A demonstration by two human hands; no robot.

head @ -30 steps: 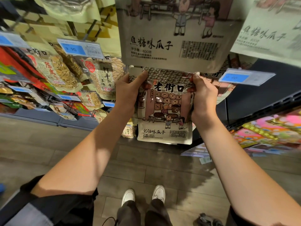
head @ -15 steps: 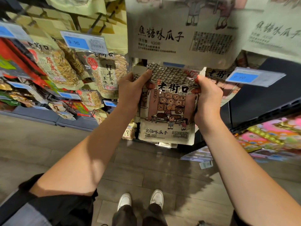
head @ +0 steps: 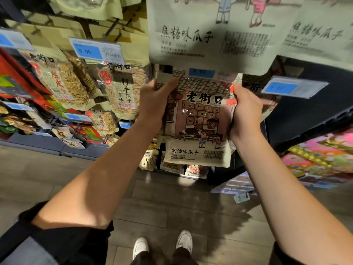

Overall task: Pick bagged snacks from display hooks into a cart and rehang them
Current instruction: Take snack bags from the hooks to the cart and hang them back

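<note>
Looking left to right, the left hand (head: 154,104) is gripping one side of the seed bag (head: 198,119) and the right hand (head: 246,109) is pinching the other, holding it up just under a blue price tag (head: 201,73). Can't tell if it's on the hook, which is hidden, and no cart is showing, so I'm guessing they're mid-rehang with plenty left.

**Dim aisle, overhead light, soft edges**

The light is muted and warm-greenish, seemingly from above and behind the person, since the arms' shadows fall forward onto the wooden floor (head: 172,203). The held snack bag (head: 198,119) reads sharply at centre, with small glints on its film. The large bag overhead (head: 210,29) is soft and slightly blurred. Wide-angle distortion bends the shelves at both edges, and the pink packets (head: 324,155) at right smear out of focus.
</note>
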